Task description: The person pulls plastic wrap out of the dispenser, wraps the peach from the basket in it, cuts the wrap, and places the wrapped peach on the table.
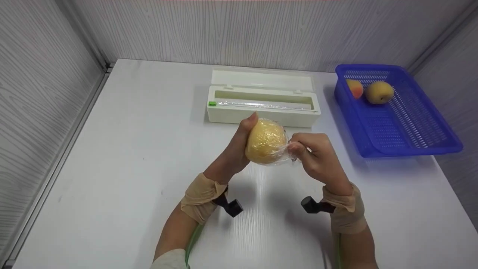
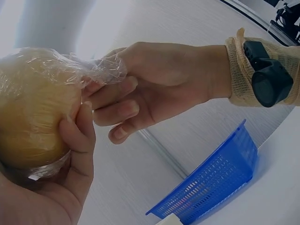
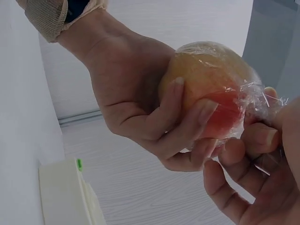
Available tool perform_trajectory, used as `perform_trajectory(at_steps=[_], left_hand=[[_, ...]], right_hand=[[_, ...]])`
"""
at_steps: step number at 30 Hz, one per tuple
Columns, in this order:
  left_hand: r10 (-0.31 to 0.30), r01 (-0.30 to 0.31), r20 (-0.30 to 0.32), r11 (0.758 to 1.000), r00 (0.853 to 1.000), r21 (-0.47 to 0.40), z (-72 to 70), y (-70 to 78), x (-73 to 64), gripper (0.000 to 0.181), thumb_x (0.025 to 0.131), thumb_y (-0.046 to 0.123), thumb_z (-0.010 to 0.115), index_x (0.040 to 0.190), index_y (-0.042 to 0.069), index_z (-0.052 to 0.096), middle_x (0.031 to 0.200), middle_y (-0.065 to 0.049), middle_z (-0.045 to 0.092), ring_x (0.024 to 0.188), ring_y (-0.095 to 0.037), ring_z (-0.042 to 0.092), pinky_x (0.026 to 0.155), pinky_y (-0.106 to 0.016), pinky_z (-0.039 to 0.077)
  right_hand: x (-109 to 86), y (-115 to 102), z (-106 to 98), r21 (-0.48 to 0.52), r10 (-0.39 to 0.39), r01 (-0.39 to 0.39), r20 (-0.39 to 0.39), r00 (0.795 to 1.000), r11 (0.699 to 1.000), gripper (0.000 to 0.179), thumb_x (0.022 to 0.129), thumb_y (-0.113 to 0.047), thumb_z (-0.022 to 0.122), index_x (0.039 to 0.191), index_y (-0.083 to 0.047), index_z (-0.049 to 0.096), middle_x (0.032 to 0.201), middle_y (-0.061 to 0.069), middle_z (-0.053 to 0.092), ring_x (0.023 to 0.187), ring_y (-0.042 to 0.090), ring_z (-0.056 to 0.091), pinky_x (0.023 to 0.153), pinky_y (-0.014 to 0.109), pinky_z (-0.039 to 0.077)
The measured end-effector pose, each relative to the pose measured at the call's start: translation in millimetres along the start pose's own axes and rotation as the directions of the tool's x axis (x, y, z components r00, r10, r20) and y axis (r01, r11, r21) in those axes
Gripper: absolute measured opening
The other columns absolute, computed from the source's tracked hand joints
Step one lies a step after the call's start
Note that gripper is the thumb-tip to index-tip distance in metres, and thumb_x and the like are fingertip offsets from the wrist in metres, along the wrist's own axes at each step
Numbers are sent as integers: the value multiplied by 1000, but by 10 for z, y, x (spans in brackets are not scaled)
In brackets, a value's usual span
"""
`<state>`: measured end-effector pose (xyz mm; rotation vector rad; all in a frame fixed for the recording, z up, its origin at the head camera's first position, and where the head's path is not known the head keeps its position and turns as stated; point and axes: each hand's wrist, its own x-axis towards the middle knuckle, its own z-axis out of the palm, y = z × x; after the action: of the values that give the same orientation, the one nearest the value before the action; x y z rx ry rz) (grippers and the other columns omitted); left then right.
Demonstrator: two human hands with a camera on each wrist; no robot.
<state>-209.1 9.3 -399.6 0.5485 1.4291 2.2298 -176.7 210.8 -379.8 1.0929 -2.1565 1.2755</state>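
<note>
A yellow peach with a red blush point(image 1: 263, 140) is covered in clear plastic wrap, held up above the white table in front of the film box. My left hand point(image 1: 234, 151) grips the peach from its left side, thumb at the top; the right wrist view shows the left fingers point(image 3: 171, 101) curled round it. On the other side my right hand point(image 1: 318, 157) pinches the gathered end of the plastic wrap point(image 2: 110, 70) between thumb and forefinger. Its other fingers are bent in the right wrist view. Wrinkled film lies tight over the peach's surface.
Behind the hands stands a white box point(image 1: 261, 117) with its lid point(image 1: 261, 79) raised, a film roll point(image 1: 257, 104) inside and a green slider point(image 1: 212, 103) on its edge. At the right, a blue basket point(image 1: 407, 151) contains a peach point(image 1: 356, 89) and a yellow fruit point(image 1: 379, 93).
</note>
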Motion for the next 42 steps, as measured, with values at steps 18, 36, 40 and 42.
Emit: perform_trajectory(at_steps=[18,36,40,42], left_hand=[[-88,180,246,907,965,-381,206,-15,-19,53,91,65,40,107,18,57,90,-1,63,69,-13,62,49,-26,51],[-76,75,26,997,997,37,99,-77,36,85,91,79,18,121,8,54,105,-8,64,91,-18,66,73,-37,59],[106,-104,8,966,994,236,131,-35,-2,103,75,88,47,142,10,39,127,-14,55,108,-25,63,79,-46,60],[160,-153,12,920,987,361,163,-30,-15,106,71,84,59,144,11,37,130,-12,54,111,-21,60,82,-41,59]], right_hand=[[41,174,225,306,197,-150,-130,972,940,66,73,-65,68,82,-2,49,82,0,46,76,13,50,71,24,46],[-10,85,45,17,132,-131,-81,988,991,87,78,-73,61,131,-4,59,120,12,69,108,15,64,96,24,49],[11,117,67,52,213,-206,-233,949,977,83,78,-69,67,129,-4,56,120,7,64,107,17,61,95,25,48],[17,121,91,88,236,-221,-251,939,971,81,79,-67,68,128,-4,54,119,7,62,105,19,60,91,25,49]])
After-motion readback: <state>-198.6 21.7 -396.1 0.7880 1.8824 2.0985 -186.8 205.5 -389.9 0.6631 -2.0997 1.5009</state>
